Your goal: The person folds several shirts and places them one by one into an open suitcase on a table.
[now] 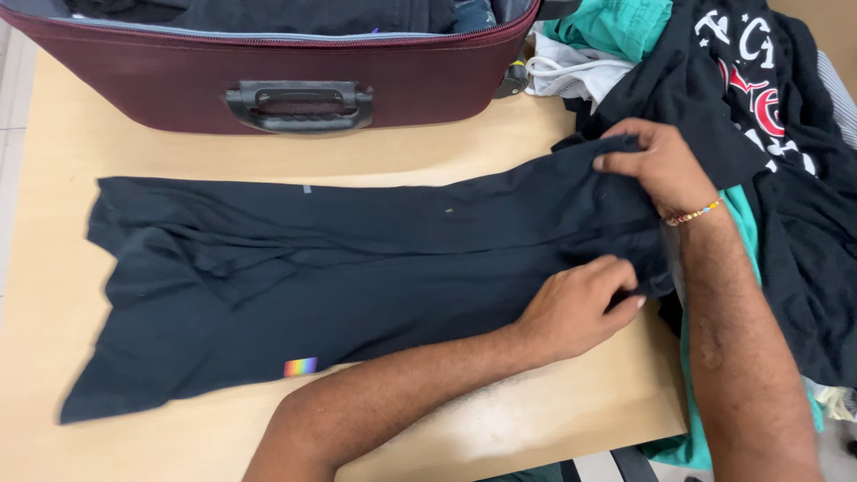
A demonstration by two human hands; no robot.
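Head view, looking down on my two hands at a pale wooden table [553,419]. A black garment [339,268], soft matte knit with shallow creases, lies spread flat across the table, its long axis running left to right; a small rainbow-striped tag [301,367] sits near its lower edge.

My left hand [576,308] rests palm-down on the garment's right end, fingers [616,278] curled loosely with the tips pressed into a fold of cloth; whether they pinch the fabric or only press on it I cannot tell from this angle. My right hand [656,165] lies above it on the same end, fingers nearly closed, thumb and fingertips gathering the upper edge of the cloth. A beaded bracelet [692,214] circles that wrist.

Behind the garment stands an open maroon suitcase [178,89], stiff woven fabric, with a dark moulded handle [299,105]. To the right, touching the garment's end, lies a heap of clothes [803,232]: black printed cloth, teal fabric and white pieces.
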